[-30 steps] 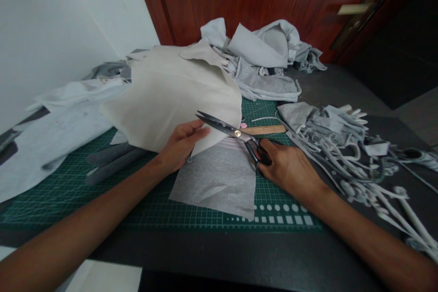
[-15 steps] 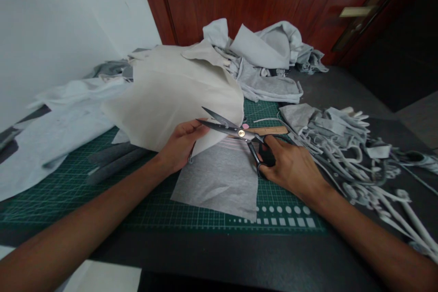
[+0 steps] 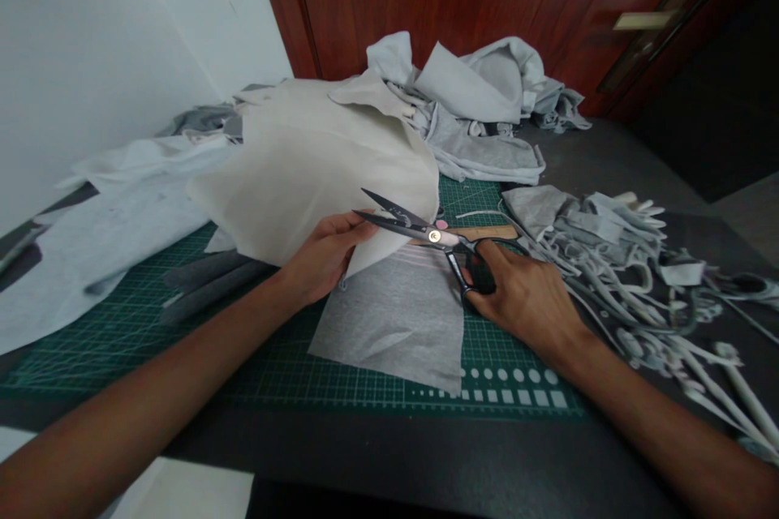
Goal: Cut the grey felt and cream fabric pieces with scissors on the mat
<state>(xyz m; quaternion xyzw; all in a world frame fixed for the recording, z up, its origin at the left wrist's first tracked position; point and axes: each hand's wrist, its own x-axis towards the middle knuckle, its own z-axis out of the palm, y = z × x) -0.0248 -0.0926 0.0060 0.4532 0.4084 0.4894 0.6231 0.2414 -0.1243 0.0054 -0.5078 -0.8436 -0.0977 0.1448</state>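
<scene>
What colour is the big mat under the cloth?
The cutting mat is dark green with a grid of pale lines, best seen in the head view.

Glossy steel scissors with black plastic handles, matt cream cloth, smooth wooden ruler, polished wooden door

Toward the far side, a billowing cream fabric sheet and the heaped gray cloth behind it block a hand's way. On the right, a tangle of gray fabric strips bars passage. A hand can pass nearer, over the green cutting mat and black tabletop.
</scene>
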